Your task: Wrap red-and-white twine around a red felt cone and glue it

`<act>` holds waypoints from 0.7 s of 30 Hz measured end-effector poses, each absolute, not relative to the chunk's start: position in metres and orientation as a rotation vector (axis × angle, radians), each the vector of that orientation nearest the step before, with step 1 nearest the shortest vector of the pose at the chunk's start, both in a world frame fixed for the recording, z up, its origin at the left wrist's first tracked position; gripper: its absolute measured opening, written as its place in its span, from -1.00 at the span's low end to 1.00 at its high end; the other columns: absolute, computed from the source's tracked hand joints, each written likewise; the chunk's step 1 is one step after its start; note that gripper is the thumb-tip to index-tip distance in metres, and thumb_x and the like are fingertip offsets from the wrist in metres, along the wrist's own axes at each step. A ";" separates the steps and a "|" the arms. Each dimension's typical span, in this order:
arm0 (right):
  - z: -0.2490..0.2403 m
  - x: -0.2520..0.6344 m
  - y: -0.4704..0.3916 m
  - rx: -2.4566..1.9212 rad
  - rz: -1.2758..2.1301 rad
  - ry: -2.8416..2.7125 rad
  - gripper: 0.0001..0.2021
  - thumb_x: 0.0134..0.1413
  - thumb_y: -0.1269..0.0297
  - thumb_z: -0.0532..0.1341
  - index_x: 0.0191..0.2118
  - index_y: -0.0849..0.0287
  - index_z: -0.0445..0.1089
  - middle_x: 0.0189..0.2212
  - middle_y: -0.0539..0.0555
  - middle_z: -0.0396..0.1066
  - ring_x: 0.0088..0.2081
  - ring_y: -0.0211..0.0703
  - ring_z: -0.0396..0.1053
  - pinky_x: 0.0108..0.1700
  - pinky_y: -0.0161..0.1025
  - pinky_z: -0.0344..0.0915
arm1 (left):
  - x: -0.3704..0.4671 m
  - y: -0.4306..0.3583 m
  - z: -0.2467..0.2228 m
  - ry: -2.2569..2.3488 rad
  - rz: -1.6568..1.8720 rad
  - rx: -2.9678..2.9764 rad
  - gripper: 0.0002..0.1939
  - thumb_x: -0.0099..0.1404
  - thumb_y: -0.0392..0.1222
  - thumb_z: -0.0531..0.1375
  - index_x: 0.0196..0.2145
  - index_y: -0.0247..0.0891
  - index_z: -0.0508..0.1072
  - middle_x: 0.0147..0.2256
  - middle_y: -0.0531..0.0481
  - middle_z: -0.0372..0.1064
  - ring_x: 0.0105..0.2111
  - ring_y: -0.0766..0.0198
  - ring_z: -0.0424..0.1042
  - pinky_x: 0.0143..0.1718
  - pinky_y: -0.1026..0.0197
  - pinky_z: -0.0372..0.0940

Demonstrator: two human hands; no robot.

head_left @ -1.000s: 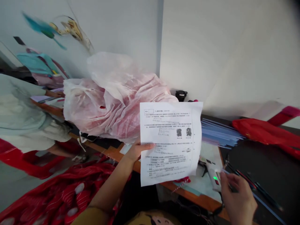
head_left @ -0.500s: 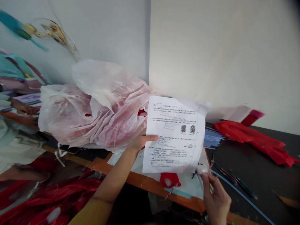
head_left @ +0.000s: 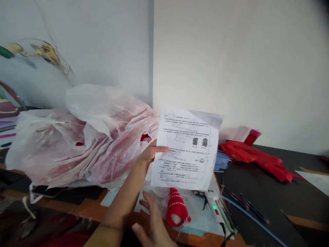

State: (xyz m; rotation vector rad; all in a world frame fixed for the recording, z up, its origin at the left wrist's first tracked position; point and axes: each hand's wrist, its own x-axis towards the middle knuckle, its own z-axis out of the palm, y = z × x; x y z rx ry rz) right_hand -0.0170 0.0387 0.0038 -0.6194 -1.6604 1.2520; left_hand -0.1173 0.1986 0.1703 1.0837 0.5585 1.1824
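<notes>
My left hand (head_left: 149,152) pinches the left edge of a printed worksheet (head_left: 185,151), a white sheet with text, pencil writing and two small dark pictures, held upright above the table. Below it, my right hand (head_left: 153,221) is empty with its fingers apart, just left of a red cone (head_left: 175,208) wound with red-and-white twisted cord. The top of the cone is hidden behind the sheet. A white hot glue gun (head_left: 214,207) with a lit green light lies right of the cone on pale paper.
A large white plastic bag (head_left: 102,137) with reddish contents fills the left side. At right on the dark table (head_left: 254,178) lie red fabric (head_left: 257,157), a stack of bluish sheets (head_left: 222,160), several pens (head_left: 250,204) and a blue strip (head_left: 254,221). A wall rises behind.
My right hand has left the glue gun's side and moved left beside the cone, its fingers spreading. The worksheet stays in my left hand. The view has shifted, uncovering the glue gun and more cone.
</notes>
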 end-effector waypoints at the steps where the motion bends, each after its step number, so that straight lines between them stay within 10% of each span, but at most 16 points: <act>1: -0.001 -0.026 0.041 -0.598 1.222 -1.674 -0.21 0.21 0.38 0.24 0.45 -0.12 -0.11 0.43 0.15 -0.01 0.38 0.08 0.10 0.29 0.04 0.24 | -0.117 0.197 0.173 0.548 1.188 1.063 -0.46 -0.01 -0.33 0.41 0.00 -0.37 0.58 -0.08 -0.28 0.58 -0.12 -0.22 0.58 -0.06 -0.09 0.42; 7: -0.035 -0.061 0.058 -0.663 0.966 -1.561 -0.13 0.06 0.46 0.28 0.42 -0.16 -0.07 0.31 0.17 0.18 0.17 0.11 0.36 0.07 -0.01 0.47 | -0.117 0.199 0.182 0.554 1.201 0.992 -0.42 0.00 -0.33 0.40 0.04 -0.35 0.56 -0.08 -0.28 0.59 -0.14 -0.21 0.60 -0.09 -0.09 0.46; 12: -0.040 -0.067 0.066 -0.717 0.913 -1.460 -0.68 0.00 0.25 0.34 -0.09 -0.04 0.37 -0.07 0.10 0.40 -0.10 0.11 0.46 -0.09 0.06 0.50 | -0.114 0.207 0.179 0.555 1.213 1.017 -0.46 -0.02 -0.33 0.42 -0.01 -0.35 0.60 -0.08 -0.29 0.58 -0.13 -0.22 0.59 -0.12 -0.05 0.47; 17: -0.033 -0.072 0.071 -0.567 1.226 -1.266 -0.10 -0.11 -0.03 0.43 0.31 -0.08 0.00 0.21 0.23 0.24 0.12 0.24 0.41 0.00 0.19 0.47 | -0.111 0.214 0.172 0.531 1.227 1.045 -0.53 0.01 -0.32 0.40 -0.06 -0.38 0.62 -0.18 -0.28 0.61 -0.17 -0.20 0.60 -0.11 -0.05 0.45; 21: -0.039 -0.071 0.072 -0.653 1.332 -1.287 -0.11 -0.09 -0.05 0.43 0.31 -0.05 0.02 0.00 0.16 0.43 -0.13 0.09 0.54 -0.20 -0.01 0.54 | -0.114 0.222 0.167 0.529 1.166 1.077 -0.50 -0.03 -0.29 0.42 -0.07 -0.38 0.61 -0.15 -0.28 0.61 -0.17 -0.20 0.60 -0.19 0.00 0.46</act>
